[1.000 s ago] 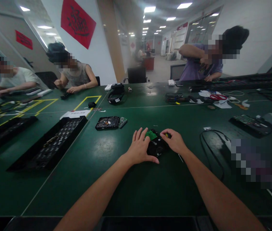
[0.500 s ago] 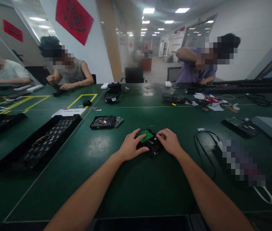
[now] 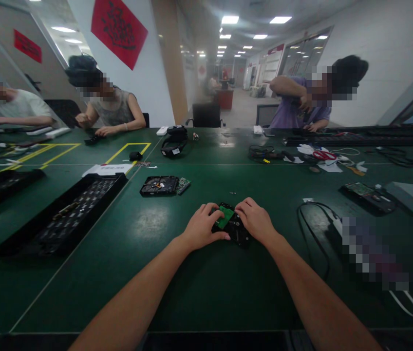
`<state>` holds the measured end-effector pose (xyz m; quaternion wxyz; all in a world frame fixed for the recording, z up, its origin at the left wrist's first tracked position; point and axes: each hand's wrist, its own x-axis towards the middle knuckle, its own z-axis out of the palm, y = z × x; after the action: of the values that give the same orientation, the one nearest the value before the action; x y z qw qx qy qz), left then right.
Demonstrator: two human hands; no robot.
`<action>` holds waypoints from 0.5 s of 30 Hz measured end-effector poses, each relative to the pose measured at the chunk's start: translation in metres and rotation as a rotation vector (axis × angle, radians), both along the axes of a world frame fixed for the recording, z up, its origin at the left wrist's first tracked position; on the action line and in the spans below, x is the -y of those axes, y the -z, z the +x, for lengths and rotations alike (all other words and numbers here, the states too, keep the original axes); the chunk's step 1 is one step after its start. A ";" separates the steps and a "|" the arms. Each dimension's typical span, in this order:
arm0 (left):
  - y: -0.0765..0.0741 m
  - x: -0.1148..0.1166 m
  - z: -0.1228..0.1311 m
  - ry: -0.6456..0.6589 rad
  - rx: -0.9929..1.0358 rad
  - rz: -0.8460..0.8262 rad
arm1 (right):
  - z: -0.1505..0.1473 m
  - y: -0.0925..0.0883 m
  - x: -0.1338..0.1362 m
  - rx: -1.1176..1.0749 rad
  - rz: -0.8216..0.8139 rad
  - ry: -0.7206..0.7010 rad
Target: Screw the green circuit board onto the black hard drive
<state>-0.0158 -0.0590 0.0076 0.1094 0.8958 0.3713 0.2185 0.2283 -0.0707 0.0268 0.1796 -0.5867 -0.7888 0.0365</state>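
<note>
I have the drive [image 3: 242,236] between both hands, on the counter [image 3: 206,287] straight ahead of me, with its green board [image 3: 224,217] facing up. My left hand [image 3: 202,227] is clasped on the drive's left side: the fingers reach over onto the board, and the thumb lies along the near edge. My right hand [image 3: 256,220] has thumb and fingertips brought close together at the drive's right edge, just beside the board. From the head view I cannot tell whether anything thin is pinched there, since the fingers hide it.

For fine work at that edge, I judge the left hand to be the anchor. I would let it press the case rather than the board, which looks thin and could flex, and leave the right hand free for small, light moves. Shifting the left fingers a little outward would also open my line of sight to the contact. Should the drive slip or turn, I would stop and square it before adding force.

Just beyond the drive lie a few tiny bits [image 3: 232,193], too small for me to name; a careless knuckle could scatter them. The second drive [image 3: 159,185] sits well apart to the left.
</note>
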 end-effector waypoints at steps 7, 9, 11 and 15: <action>0.006 -0.001 0.003 0.003 -0.030 0.064 | -0.008 -0.003 -0.001 0.134 -0.026 -0.005; 0.007 -0.002 0.003 -0.001 -0.026 0.071 | -0.009 -0.004 -0.002 0.162 -0.038 -0.008; 0.008 -0.002 0.003 -0.005 -0.019 0.076 | -0.010 -0.005 -0.002 0.186 -0.044 0.004; 0.009 -0.002 0.004 -0.008 -0.005 0.063 | -0.013 -0.005 -0.001 0.209 -0.054 0.014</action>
<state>-0.0120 -0.0567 -0.0012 0.0792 0.8979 0.3679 0.2284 0.2149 -0.0697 0.0323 0.0806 -0.5974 -0.7979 -0.0049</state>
